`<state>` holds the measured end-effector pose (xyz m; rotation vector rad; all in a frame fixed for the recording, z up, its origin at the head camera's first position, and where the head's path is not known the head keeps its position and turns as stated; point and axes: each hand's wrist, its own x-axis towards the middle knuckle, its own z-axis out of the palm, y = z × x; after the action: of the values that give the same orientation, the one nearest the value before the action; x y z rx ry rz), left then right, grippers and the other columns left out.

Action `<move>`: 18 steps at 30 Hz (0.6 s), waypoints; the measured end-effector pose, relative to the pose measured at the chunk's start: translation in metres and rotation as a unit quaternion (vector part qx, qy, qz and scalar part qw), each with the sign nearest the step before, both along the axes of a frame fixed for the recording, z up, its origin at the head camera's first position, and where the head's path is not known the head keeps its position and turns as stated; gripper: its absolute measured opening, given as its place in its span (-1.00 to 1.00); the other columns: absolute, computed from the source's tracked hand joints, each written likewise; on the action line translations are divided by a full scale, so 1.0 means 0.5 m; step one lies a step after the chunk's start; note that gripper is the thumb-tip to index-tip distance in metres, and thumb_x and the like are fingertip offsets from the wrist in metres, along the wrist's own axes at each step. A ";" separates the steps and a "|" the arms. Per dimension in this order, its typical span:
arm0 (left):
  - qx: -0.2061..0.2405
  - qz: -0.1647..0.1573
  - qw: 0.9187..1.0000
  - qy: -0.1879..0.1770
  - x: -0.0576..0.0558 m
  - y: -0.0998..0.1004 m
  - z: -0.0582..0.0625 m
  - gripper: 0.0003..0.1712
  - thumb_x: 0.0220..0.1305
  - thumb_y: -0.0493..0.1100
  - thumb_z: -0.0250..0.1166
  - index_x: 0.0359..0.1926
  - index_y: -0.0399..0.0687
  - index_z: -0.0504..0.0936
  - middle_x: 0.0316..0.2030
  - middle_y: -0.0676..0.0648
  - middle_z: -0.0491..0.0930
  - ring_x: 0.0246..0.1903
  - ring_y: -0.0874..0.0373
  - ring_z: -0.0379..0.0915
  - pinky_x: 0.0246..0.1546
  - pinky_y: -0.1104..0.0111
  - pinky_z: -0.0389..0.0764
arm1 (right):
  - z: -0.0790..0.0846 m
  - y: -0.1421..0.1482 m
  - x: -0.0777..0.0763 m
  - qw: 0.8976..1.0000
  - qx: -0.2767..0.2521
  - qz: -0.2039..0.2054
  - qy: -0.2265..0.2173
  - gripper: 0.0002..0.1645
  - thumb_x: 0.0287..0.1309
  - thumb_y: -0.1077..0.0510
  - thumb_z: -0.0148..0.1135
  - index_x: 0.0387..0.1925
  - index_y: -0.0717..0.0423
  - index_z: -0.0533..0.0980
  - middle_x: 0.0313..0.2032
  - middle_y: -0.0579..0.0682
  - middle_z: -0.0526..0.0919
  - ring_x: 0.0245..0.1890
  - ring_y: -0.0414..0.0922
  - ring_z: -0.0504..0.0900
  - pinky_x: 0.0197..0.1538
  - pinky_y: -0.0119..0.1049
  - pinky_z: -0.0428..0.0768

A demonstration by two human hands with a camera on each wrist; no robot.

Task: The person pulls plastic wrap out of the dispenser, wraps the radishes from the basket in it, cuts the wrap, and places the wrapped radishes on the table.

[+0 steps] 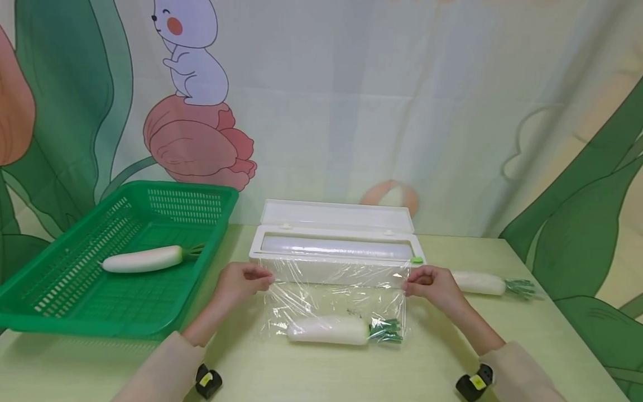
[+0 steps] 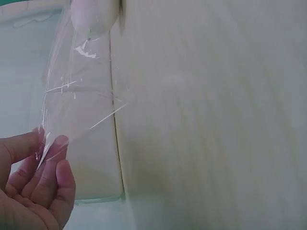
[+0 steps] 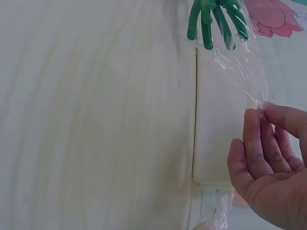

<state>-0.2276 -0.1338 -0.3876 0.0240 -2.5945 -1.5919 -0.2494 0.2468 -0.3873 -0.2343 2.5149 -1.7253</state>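
Observation:
Between my two hands stretches a sheet of clear cling film (image 1: 331,290), pinched at its left edge by my left hand (image 1: 245,281) and at its right edge by my right hand (image 1: 435,285). Its near part lies over a white radish (image 1: 326,330) with green stalk ends. Behind the hands stands a white cling film dispenser (image 1: 331,272), lid raised, its film roll (image 1: 336,247) showing. Thumb and fingers of the left hand (image 2: 41,179) meet on the film in the left wrist view. The right hand (image 3: 268,153) pinches it likewise in its own view.
A green basket (image 1: 211,279) at the left holds another white radish (image 1: 143,260). A film-wrapped radish (image 1: 482,283) lies right of the dispenser, partly behind the right hand. A green slider (image 1: 416,260) sits at the dispenser's right end. A printed curtain (image 1: 321,139) hangs behind the table.

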 end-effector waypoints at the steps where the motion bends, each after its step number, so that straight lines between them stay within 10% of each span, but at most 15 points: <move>1: 0.003 0.001 1.000 0.001 0.000 -0.001 0.000 -0.85 0.01 -0.29 0.36 -0.36 -0.31 0.65 -0.51 -0.13 0.65 -0.51 0.14 0.58 -0.46 0.40 0.55 | 0.001 -0.001 0.001 1.000 -0.003 -0.005 -0.002 -0.74 -0.04 0.32 0.31 -0.35 0.42 0.43 -0.54 -0.08 0.63 -0.51 -0.22 0.63 -0.26 -0.32 0.58; 10: 0.028 0.000 0.999 0.023 -0.005 -0.007 -0.001 -0.88 -0.03 -0.38 0.36 -0.41 -0.34 0.60 -0.59 -0.14 0.62 -0.57 0.08 0.57 -0.58 0.42 0.51 | 0.002 -0.004 0.005 1.000 -0.016 -0.023 -0.002 -0.71 -0.05 0.33 0.32 -0.41 0.29 0.32 -0.60 -0.10 0.63 -0.53 -0.23 0.63 -0.30 -0.40 0.55; 18: 0.044 0.006 0.999 -0.003 0.005 -0.008 0.010 -0.43 0.04 -0.31 0.34 0.09 -0.28 0.36 -0.43 -0.25 0.65 -0.49 0.06 0.61 -0.42 0.33 0.59 | -0.006 0.003 0.005 0.997 -0.061 -0.011 -0.036 -0.54 -0.01 0.28 0.31 -0.15 0.41 0.29 -0.48 -0.07 0.65 -0.45 -0.20 0.66 -0.21 -0.27 0.59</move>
<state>-0.2253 -0.1379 -0.3825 0.0504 -2.5228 -1.7035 -0.2468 0.2484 -0.3903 -0.1505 2.3738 -1.8622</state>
